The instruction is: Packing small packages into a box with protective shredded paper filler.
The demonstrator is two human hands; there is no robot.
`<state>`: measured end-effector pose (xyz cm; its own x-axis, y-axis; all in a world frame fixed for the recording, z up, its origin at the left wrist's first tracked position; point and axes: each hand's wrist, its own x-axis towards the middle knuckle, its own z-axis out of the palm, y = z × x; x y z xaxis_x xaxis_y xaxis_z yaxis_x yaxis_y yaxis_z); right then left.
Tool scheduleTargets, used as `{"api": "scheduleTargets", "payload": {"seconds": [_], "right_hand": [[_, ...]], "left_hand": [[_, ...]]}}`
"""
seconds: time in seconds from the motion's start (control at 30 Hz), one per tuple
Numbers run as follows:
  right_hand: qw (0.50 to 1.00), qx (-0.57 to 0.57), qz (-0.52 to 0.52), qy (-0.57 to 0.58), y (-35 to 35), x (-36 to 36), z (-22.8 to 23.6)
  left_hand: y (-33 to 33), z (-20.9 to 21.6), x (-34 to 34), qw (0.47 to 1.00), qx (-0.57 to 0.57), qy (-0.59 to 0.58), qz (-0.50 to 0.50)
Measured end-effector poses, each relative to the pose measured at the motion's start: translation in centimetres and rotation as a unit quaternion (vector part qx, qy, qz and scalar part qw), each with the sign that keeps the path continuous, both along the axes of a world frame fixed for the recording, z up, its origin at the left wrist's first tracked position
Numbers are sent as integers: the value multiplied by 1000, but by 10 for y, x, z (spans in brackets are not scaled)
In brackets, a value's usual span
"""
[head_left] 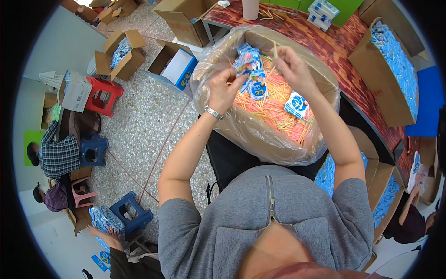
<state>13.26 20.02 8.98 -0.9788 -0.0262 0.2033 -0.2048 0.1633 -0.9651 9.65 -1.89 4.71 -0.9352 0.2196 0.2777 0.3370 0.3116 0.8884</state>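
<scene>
My left hand (224, 89) pinches a small clear packet with blue and white print (246, 64) above the box. In my right hand (296, 70), fingers and thumb close on a thin pale yellow-green stick (275, 49) that points up. Both hands are over a carton lined with clear plastic (206, 65). Heaped inside it are thin pink, orange and yellow sticks (278, 109). More blue and white packets (258, 85) lie on the sticks behind the left hand, and one packet (296, 105) lies beneath my right forearm.
A red-brown table (320, 49) curves behind the carton, bearing a pale cup (250, 9) and a carton of blue packets (395, 65). At left are open cartons (127, 58), a red stool (100, 95) and blue stools (132, 214). Other people (59, 156) work at both sides.
</scene>
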Motion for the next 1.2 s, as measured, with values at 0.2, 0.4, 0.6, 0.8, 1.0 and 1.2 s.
{"api": "scheduleTargets", "payload": {"seconds": [0.2, 0.4, 0.6, 0.8, 1.0, 1.2], "right_hand": [[918, 256, -134, 272, -9, -2, 54], [890, 285, -94, 343, -22, -12, 51], [947, 202, -23, 250, -38, -4, 46], [939, 198, -60, 276, -39, -7, 37], [880, 303, -43, 363, -30, -6, 32], [910, 273, 27, 310, -15, -5, 31]], "left_hand": [[3, 1, 8, 997, -32, 57, -36], [4, 6, 10, 995, -52, 62, -52], [2, 13, 12, 996, -36, 47, -66], [4, 16, 12, 996, -27, 51, -69], [5, 11, 7, 996, 1, 41, -82], [9, 1, -3, 991, -3, 18, -129]]}}
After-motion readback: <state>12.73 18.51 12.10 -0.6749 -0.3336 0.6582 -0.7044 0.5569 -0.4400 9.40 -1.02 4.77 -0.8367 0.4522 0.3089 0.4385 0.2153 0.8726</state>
